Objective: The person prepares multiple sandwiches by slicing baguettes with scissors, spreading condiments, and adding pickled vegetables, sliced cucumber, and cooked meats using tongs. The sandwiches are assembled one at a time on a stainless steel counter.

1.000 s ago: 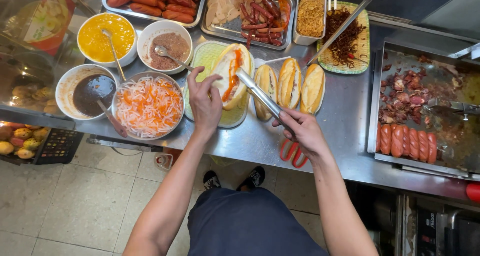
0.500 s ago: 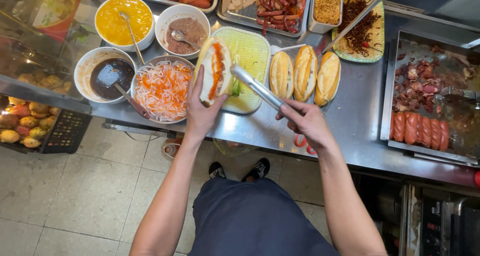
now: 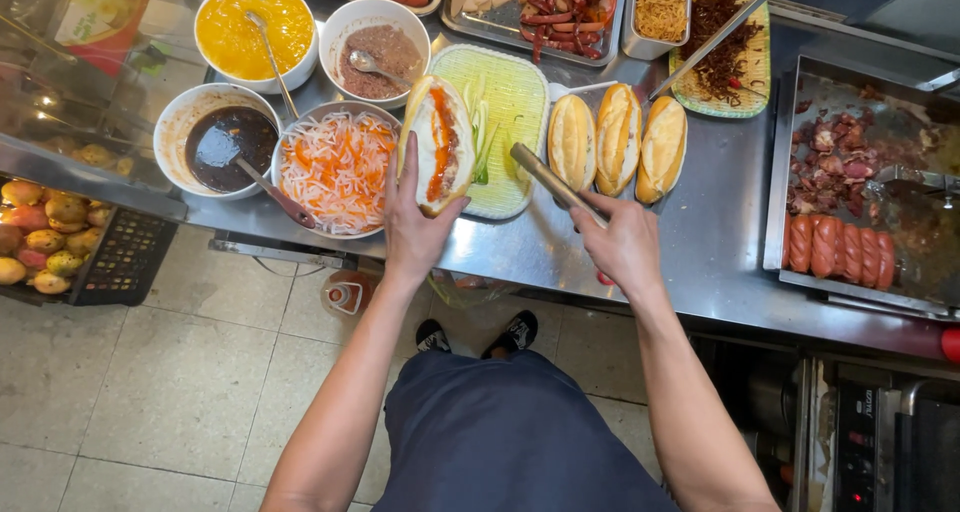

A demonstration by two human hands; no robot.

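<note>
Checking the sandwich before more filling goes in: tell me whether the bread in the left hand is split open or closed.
Open. The bread in the left hand shows its cut side up, white inside with an orange-red streak.

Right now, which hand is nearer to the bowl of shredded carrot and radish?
Left. The left hand holds the filled sandwich right beside the bowl; the right hand, gripping tongs, is farther away.
</note>
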